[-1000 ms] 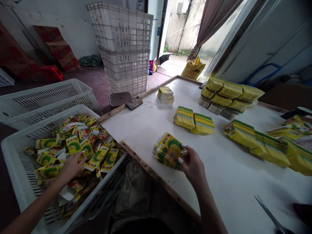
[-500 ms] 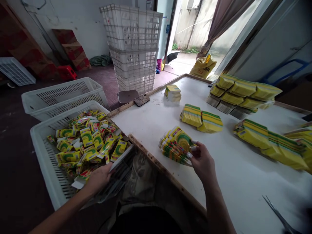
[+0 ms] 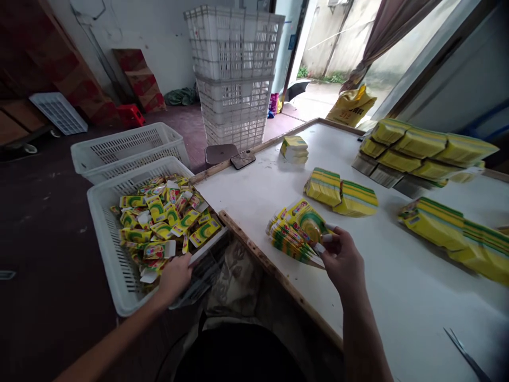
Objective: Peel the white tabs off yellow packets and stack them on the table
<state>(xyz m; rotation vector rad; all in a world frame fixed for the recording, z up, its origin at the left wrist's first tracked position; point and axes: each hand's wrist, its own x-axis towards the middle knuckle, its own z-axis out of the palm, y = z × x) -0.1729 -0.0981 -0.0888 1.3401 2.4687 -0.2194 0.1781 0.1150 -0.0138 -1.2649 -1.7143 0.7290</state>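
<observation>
My right hand (image 3: pixel 345 261) pinches the right edge of a fanned stack of flat yellow-and-green cartons (image 3: pixel 296 225) on the white table (image 3: pixel 246 193). Thumb and forefinger close on it; some fingertips look wrapped in white. To the left, my left hand (image 3: pixel 175 275) is closed over the near rim of a white plastic crate (image 3: pixel 106 253). Inside lies a jumbled heap of small yellow cartons (image 3: pixel 173 215), some with white flaps. One carton (image 3: pixel 156 250) with a white flap lies just beyond the left hand. The left fingertips are partly hidden.
Bundles of yellow cartons (image 3: pixel 340 193) stand beyond the fan, with a taller stack (image 3: pixel 421 146) behind and a row (image 3: pixel 445 228) to the right. Scissors (image 3: pixel 465 353) lie near right. A phone (image 3: pixel 243 159) rests by the wooden edge. Stacked crates (image 3: pixel 238 79) rise behind.
The view has turned left, so the scene sits farther right. A carton with a white flap now shows in the crate beyond my left hand. My right hand still holds the fanned cartons.
</observation>
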